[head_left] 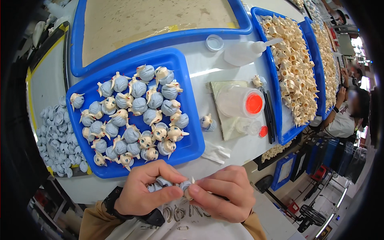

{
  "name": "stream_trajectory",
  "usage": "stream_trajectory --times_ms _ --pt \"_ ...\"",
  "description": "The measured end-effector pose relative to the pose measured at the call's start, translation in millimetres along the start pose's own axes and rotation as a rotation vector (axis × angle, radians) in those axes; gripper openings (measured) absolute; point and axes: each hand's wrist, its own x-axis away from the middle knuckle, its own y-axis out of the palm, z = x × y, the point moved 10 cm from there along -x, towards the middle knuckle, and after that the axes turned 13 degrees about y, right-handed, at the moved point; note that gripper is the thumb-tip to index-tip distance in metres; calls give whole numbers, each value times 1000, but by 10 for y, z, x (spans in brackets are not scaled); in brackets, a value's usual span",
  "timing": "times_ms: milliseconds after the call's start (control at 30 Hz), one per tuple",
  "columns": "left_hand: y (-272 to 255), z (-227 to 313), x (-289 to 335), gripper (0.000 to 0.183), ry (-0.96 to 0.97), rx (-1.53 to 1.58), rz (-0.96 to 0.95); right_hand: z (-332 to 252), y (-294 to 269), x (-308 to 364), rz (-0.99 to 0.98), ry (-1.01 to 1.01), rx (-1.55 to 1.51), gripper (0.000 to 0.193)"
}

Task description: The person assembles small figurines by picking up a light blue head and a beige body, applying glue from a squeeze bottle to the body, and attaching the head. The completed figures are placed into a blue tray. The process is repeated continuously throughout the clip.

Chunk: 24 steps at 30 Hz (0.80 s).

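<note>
Close to my body, both hands work together at the lower middle. My left hand (146, 190) is closed, with grey-blue hair pieces (161, 182) between its palm and fingers. In my right hand (228, 194) a small doll head (187, 187) with grey-blue hair and a pale pointed ear is pinched between thumb and fingers. The left thumb and forefinger come up against that head; my fingers cover most of it. Just beyond my left hand, a blue tray (192, 132) carries many finished-looking doll heads (138, 106), some face up, others hair up.
Loose hair pieces (60, 136) are heaped at left. Cream head parts (290, 72) fill a tray at right. Between stand a white squeeze bottle (242, 54), a red-centred clear jar (236, 102), a smaller bottle (248, 126) and white gloves (216, 153). A co-worker (344, 116) sits at far right.
</note>
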Motion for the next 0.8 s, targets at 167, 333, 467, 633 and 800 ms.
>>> stream_trajectory --times_ms 167,333,467,633,800 --pt "22 -45 16 20 -93 126 49 -33 45 -51 -104 42 -24 39" --pt "70 -80 46 17 -160 56 -16 -64 78 3 -35 -18 86 35" --pt "88 -72 17 20 -119 27 -54 -18 129 -53 -79 87 148 34" --pt "90 -57 14 26 -131 -9 -70 6 187 -96 -118 117 89 33" --pt "76 -70 24 25 -152 1 -56 34 238 -111 -143 146 44 35"
